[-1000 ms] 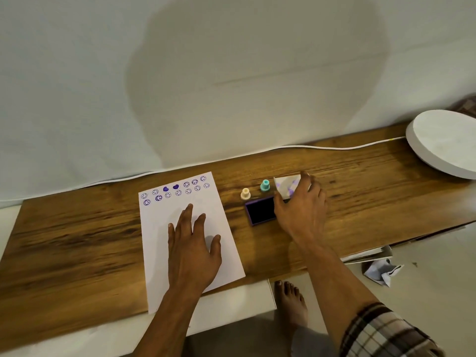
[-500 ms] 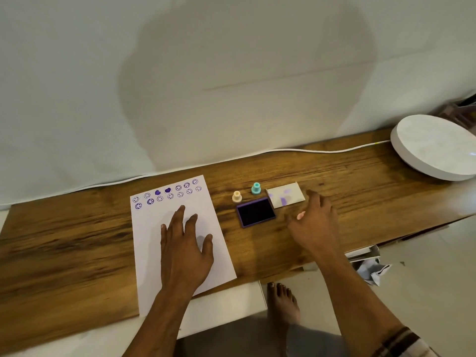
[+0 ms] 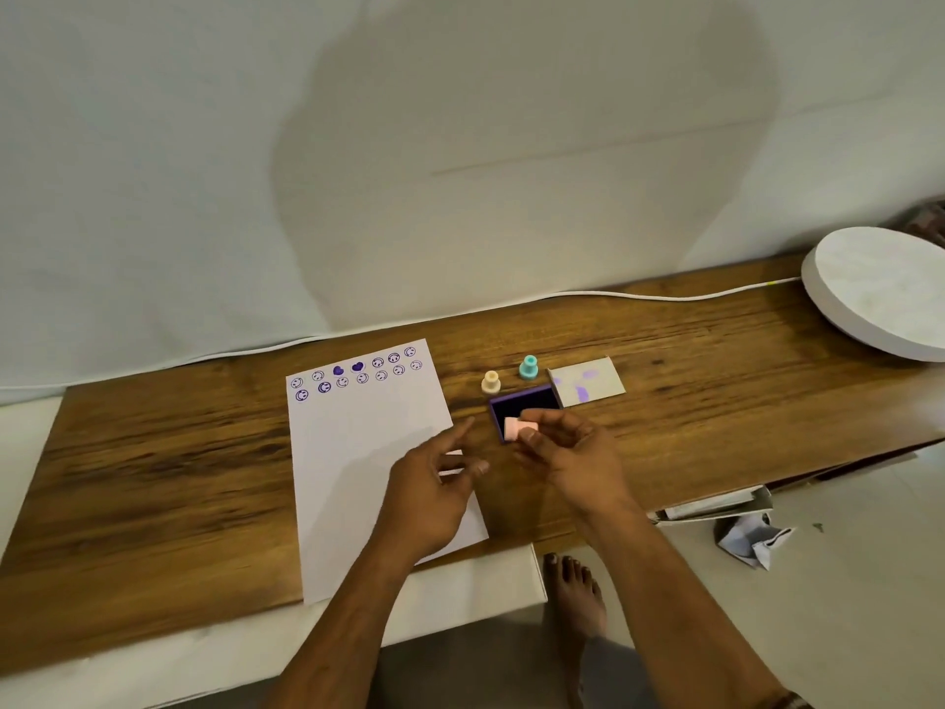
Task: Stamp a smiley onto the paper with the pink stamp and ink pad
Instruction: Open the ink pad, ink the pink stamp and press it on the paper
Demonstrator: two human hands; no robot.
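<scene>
A white paper [image 3: 358, 463] lies on the wooden table [image 3: 153, 452]; two rows of purple smileys and two hearts are stamped along its far edge. Right of it sits the open purple ink pad [image 3: 526, 400]. My right hand [image 3: 572, 463] holds the small pink stamp [image 3: 517, 428] sideways between thumb and fingertips, just above the pad's near edge. My left hand [image 3: 434, 488] hovers over the paper's right edge, fingers apart, close to the right hand. I see nothing held in it.
A cream stamp [image 3: 491, 382] and a teal stamp [image 3: 528, 367] stand just behind the pad. The pad's ink-stained lid [image 3: 588, 383] lies to its right. A round white disc [image 3: 879, 289] overhangs the far right. A white cable [image 3: 613, 295] runs along the wall.
My right hand has taken hold of the pink stamp and brought it left over the ink pad. My left hand has lifted off the paper and moved right toward the stamp.
</scene>
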